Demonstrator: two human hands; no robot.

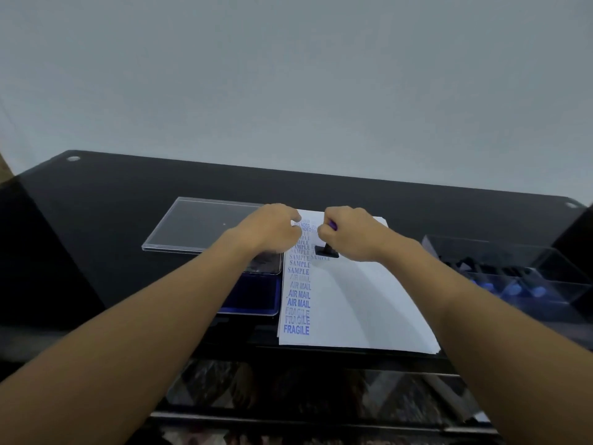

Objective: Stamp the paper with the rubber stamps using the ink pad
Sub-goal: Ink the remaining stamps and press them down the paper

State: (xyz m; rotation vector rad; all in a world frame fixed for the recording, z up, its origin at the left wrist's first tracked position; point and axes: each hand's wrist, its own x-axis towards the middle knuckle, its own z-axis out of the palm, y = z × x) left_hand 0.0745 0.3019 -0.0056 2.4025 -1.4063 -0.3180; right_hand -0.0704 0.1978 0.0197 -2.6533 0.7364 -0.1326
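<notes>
Right hand (349, 233) is closed around the purple handle of a rubber stamp (327, 251), most of it hidden by the fingers. The stamp's black base is set on the paper (359, 300) beside a column of blue prints. Left hand (272, 231) is blurred, with fingers curled at the paper's left edge; whether anything is held cannot be told. The blue ink pad (253, 297), just left of the paper, is partly covered by the left forearm. A clear box (513, 274), its contents hard to make out, is seen at the right on the dark bench (112, 203).
</notes>
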